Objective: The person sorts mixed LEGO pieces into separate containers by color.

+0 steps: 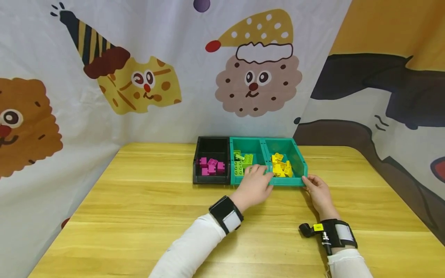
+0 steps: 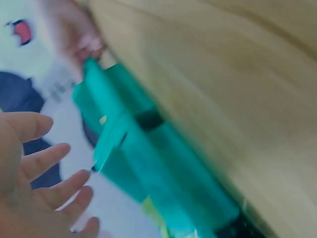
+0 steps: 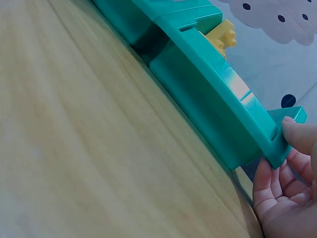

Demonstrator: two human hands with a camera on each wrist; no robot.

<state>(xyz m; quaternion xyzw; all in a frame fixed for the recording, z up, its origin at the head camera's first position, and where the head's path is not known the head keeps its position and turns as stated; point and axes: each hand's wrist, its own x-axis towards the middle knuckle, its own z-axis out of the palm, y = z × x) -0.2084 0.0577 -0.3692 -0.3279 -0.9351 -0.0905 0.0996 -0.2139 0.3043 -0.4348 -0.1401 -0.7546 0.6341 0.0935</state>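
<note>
Three joined bins stand in a row: a black bin with magenta toy bricks, a teal bin with lime-green bricks, and another teal bin with yellow bricks. My right hand pinches the front right corner of the last bin; thumb on top and fingers beneath show in the right wrist view. Over the front edge between the teal bins is my left hand. Its fingers look spread and hold nothing in the left wrist view, which is blurred.
The bins sit near the back of a wooden table. Right behind the table hangs a cloth printed with cartoon figures. Each wrist wears a black strap, and a small black camera juts from the right one.
</note>
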